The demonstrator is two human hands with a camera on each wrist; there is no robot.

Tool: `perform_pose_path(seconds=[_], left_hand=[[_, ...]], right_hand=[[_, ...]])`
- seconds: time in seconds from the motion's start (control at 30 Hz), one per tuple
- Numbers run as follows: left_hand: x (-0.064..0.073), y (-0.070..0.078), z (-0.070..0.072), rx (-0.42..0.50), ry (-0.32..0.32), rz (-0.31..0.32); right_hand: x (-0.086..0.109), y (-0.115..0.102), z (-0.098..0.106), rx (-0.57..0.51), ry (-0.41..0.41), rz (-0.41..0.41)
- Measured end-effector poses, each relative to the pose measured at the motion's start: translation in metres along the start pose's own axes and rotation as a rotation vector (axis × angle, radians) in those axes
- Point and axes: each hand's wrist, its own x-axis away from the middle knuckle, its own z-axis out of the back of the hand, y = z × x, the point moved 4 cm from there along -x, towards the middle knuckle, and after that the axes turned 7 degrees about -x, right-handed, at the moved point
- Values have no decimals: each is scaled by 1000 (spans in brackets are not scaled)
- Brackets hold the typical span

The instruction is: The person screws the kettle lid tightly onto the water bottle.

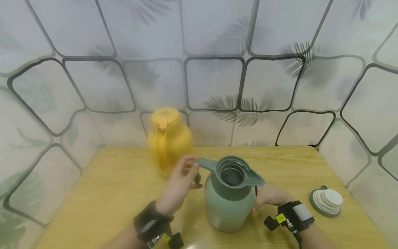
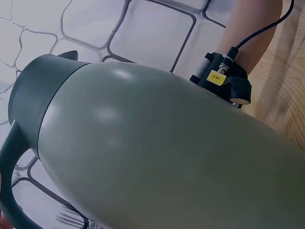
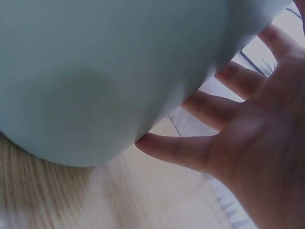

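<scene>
A green thermos jug (image 1: 228,211) stands on the table without its lid, its dark mouth facing up and its spout pointing right. My left hand (image 1: 178,181) grips its handle (image 1: 206,163) with curled fingers; in the left wrist view only slivers of those fingers show beside the handle (image 2: 7,176). On the opposite side, my right hand (image 1: 270,195) touches the body. The right wrist view shows this hand (image 3: 257,129) with fingers spread and fairly straight, fingertips against the lower wall of the jug (image 3: 105,71).
A yellow thermos jug (image 1: 174,145) with its lid on stands behind my left hand. At the right lies an upturned lid (image 1: 328,202) with a white stepped stopper. Patterned wall covering (image 1: 214,83) encloses the wooden table (image 1: 118,180) at the back and sides.
</scene>
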Motion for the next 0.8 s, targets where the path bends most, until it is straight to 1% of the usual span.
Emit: perform_pose_path(seconds=[0.07,0.17,0.3,0.33,0.43,0.53,0.63,0.7,0.8], left_hand=[[0,-1,0,-3,0,2],[-2,-2,1,-16,-5,8],[-5,-3,3,-56,-31,15],[-6,-3,4,-73,-39,13],[-10,-3,7,-143,-67,-11],[-16,-3,10,-264,-83,-55],[-23,-4,13,-366,-104,-96],[-26,-4,15,-397,-130,-114],[-31,-7,18,-406,-187,-133]], right_hand=[[0,2,1,-9,8,-20],[1,4,4,16,18,-37],[3,7,6,31,11,-72],[3,8,5,18,7,-79],[2,8,4,-24,-6,-63],[0,8,3,-78,-18,-38],[-2,8,2,-127,-32,-26],[-2,8,1,-144,-41,-22],[-1,9,1,-155,-44,-29]])
